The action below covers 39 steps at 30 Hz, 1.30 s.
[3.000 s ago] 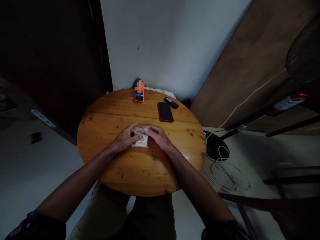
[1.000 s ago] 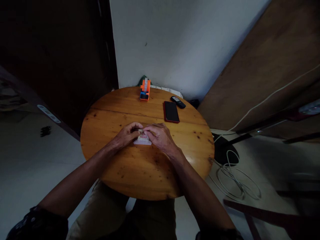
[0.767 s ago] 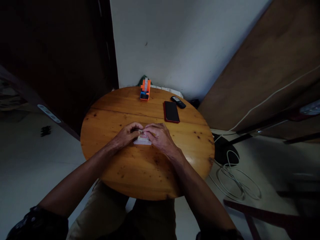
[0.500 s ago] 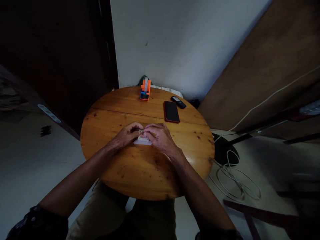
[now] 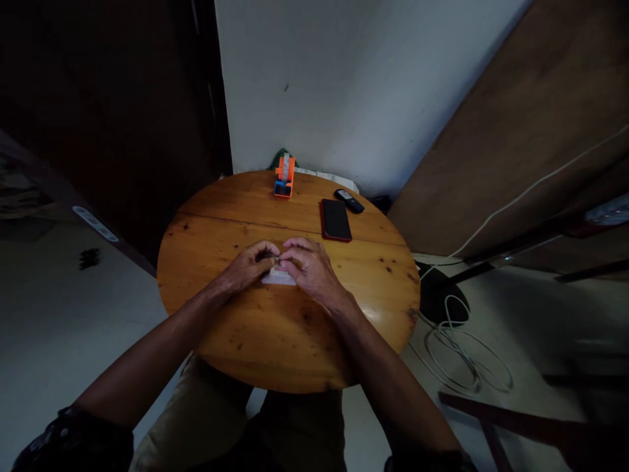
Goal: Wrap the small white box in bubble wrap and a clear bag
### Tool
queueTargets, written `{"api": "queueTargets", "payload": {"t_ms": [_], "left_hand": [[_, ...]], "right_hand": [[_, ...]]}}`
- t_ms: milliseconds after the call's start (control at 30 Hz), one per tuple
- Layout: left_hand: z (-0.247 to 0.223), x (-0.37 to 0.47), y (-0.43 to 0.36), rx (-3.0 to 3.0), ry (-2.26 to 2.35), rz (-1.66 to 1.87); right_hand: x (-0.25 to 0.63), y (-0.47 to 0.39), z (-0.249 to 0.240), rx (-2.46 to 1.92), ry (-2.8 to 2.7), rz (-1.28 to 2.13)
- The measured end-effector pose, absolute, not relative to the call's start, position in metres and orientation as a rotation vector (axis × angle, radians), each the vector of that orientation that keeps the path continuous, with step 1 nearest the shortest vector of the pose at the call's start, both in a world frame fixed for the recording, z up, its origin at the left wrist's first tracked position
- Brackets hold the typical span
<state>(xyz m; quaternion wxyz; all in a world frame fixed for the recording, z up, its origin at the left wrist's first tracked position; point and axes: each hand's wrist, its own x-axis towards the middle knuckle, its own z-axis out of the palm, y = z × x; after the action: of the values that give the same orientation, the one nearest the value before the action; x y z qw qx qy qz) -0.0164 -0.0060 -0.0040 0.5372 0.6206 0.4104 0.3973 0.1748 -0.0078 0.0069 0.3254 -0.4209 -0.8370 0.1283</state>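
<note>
Between my hands, near the middle of the round wooden table (image 5: 275,341), is a small white packet (image 5: 279,278) with a reddish mark, partly covered by my fingers. My left hand (image 5: 253,265) has its thumb and fingers closed on the packet's upper left part. From the right, my right hand (image 5: 312,269) pinches at the packet's top, its fingertips nearly meeting those of the left. Just what the fingertips hold is too small to make out.
An orange tape dispenser (image 5: 284,177) stands at the table's back edge. A dark tablet-like item with a red edge (image 5: 335,219) and a black phone (image 5: 349,200) lie at back right. Cable coils (image 5: 455,334) lie on the floor at right.
The fingers of my right hand have shifted and lifted slightly at the packet's top, covering its reddish mark more. My left hand is almost unchanged.
</note>
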Motion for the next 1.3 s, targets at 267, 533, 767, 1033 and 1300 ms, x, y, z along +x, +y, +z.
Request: {"api": "queueTargets", "payload": {"t_ms": [267, 533, 767, 1033, 1300], "left_hand": [[-0.003, -0.017, -0.007, 1.507, 0.975, 0.929], [-0.006, -0.018, -0.007, 1.506, 0.981, 0.947], [-0.015, -0.016, -0.001, 1.633, 0.979, 1.092], [-0.020, -0.016, 0.004, 1.710, 1.034, 1.111], [-0.022, -0.015, 0.005, 1.704, 1.079, 1.100]], "right_hand": [[0.171, -0.007, 0.003, -1.141, -2.118, 0.370], [0.171, -0.006, 0.003, -1.163, -2.096, 0.437], [0.171, -0.005, 0.002, -1.151, -2.089, 0.411], [0.171, -0.007, 0.004, -1.162, -2.097, 0.416], [0.174, -0.005, 0.002, -1.162, -2.097, 0.405]]}}
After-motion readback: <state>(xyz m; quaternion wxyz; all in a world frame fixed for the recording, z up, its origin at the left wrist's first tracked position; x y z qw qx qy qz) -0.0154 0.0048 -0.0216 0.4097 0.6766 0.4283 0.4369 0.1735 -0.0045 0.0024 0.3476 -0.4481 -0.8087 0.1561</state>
